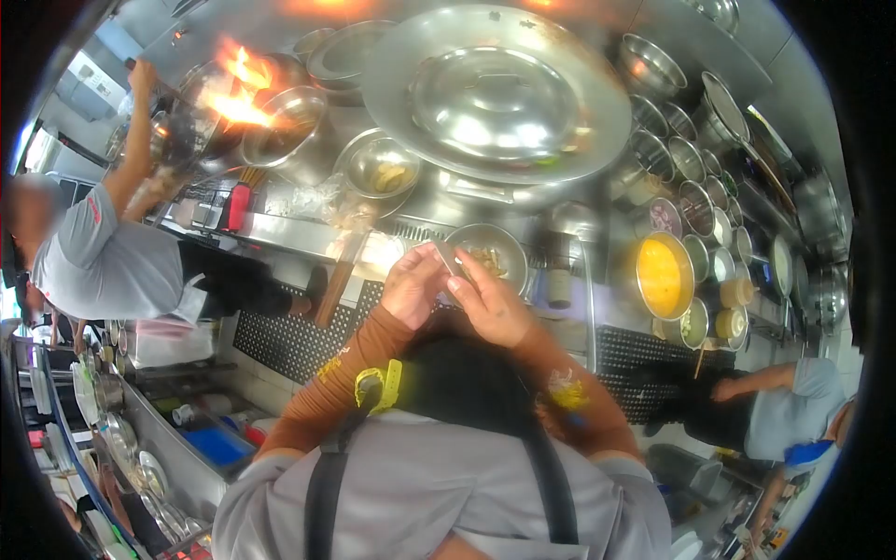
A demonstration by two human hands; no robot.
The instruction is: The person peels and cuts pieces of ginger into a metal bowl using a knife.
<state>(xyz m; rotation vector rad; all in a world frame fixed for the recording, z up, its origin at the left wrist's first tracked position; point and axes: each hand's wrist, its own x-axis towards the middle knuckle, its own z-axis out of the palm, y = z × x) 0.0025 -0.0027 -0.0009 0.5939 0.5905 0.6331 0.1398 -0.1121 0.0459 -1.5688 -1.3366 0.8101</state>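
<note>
My left hand (415, 283) is closed, its fingertips pinching a small pale flat thing (447, 259) whose kind I cannot make out. From the other side my right hand (489, 301) meets it, thumb and fingers closed around its edge. Just beyond the hands sits a metal bowl (516, 252) with brownish pieces of food in it, partly hidden by my right fingers. Farther off to the left, another metal bowl (383, 161) holds yellowish pieces.
A huge wok with a lid (495, 103) fills the back. Flames (245, 89) rise at the left, where a co-worker (103, 252) handles a pan. At right are a bowl of yellow liquid (665, 275), several small containers and another person (789, 401).
</note>
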